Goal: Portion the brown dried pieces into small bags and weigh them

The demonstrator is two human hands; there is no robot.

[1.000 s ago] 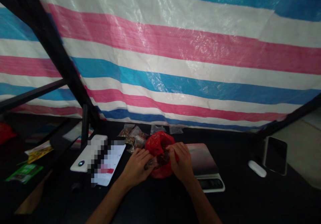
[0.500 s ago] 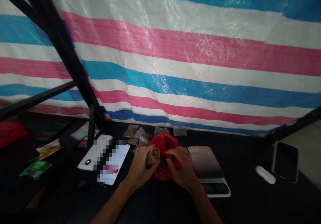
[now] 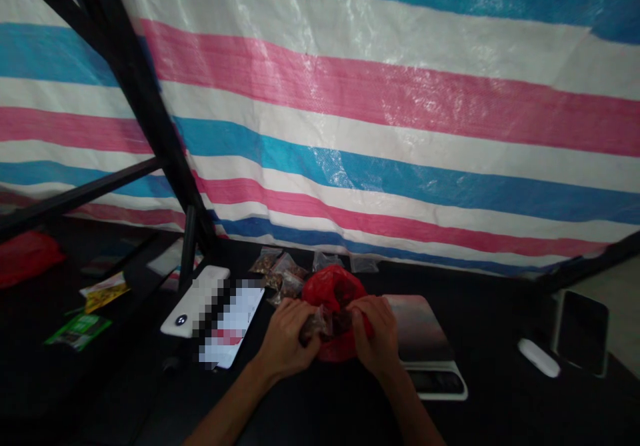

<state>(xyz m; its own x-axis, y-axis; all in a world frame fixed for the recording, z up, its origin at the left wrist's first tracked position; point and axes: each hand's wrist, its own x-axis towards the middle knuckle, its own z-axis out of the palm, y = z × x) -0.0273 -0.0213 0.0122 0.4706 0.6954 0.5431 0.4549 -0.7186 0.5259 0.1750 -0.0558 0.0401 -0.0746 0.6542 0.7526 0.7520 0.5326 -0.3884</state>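
Note:
My left hand (image 3: 289, 339) is closed round a small clear zip bag (image 3: 320, 323) with brownish contents, its mouth tipped toward the right. Just behind and beneath it sits an open red plastic bag (image 3: 333, 279), with dark contents only dimly visible. At that bag's right side, my right hand (image 3: 376, 334) has its fingers curled on the red plastic; its fingertips are partly hidden. Several filled clear bags (image 3: 285, 276) of brown bits lie behind my left hand. Flat clear zip bags (image 3: 364, 264) rest farther back.
A kitchen scale (image 3: 425, 329) stands right of my right hand. On the left lie a white device (image 3: 193, 306) and a lit phone (image 3: 235, 333). Farther right are a white case (image 3: 539, 358) and a dark-screened phone (image 3: 583, 333). Striped sheeting (image 3: 375, 133) hangs behind.
The clear bag in my left hand has tipped over to the right, toward the red bag. My right hand has shifted from the red bag's opening to its right edge. The view has shifted slightly.

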